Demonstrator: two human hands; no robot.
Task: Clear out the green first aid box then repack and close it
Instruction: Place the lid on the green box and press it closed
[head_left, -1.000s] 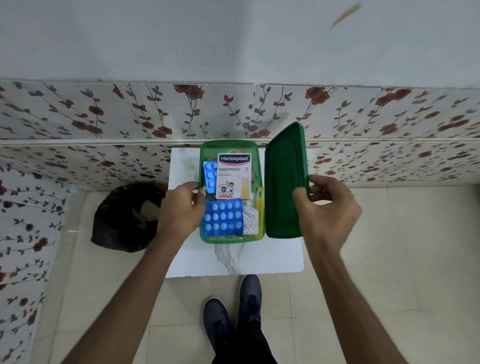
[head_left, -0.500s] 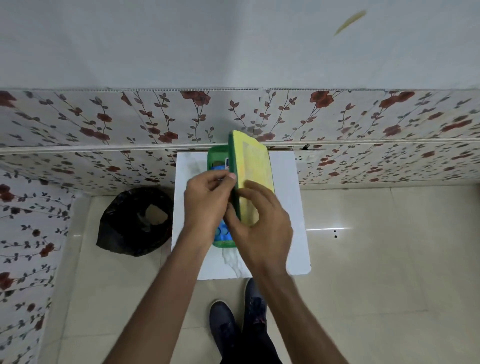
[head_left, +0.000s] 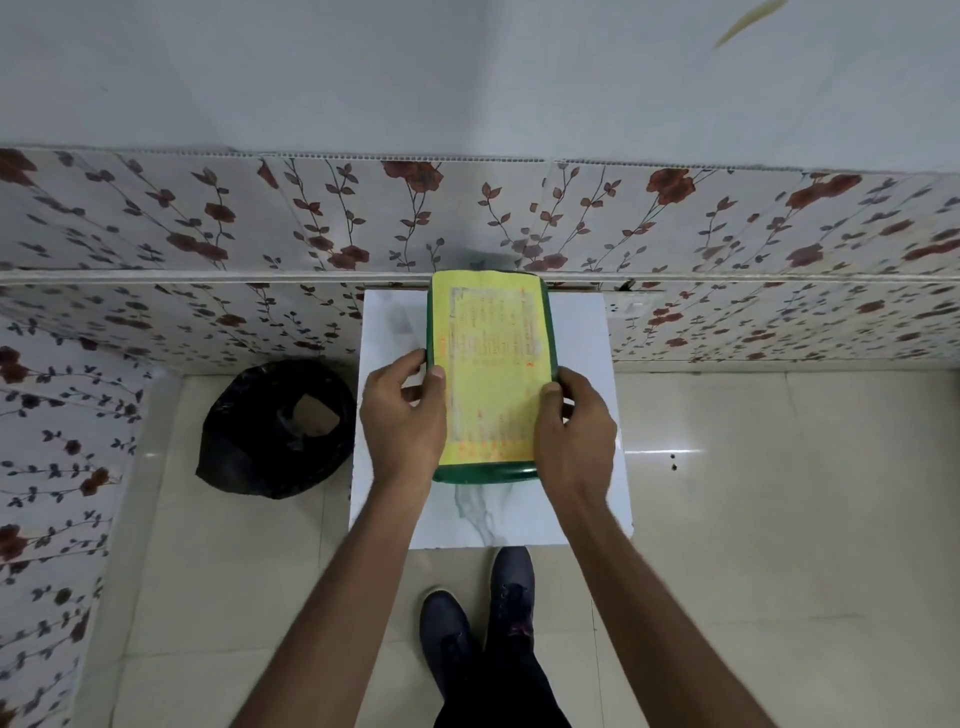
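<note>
On the white table (head_left: 389, 332), left hand (head_left: 402, 415) and right hand (head_left: 574, 431) grip the lidded green box (head_left: 491, 374), contents hidden.

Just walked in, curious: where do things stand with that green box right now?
Left hand and right hand each grip a side of the green first aid box. Lid down, yellow label up. Nothing in the way.

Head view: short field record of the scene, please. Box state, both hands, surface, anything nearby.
box: green box, lid down, yellow label facing up
left hand: on the box's left edge, thumb on the label
right hand: on the box's right edge, thumb on the label
surface: white table against the floral wall
contents: hidden under the lid
nearby: black bag on the floor, left of the table
feet: dark shoes below the table edge
</note>
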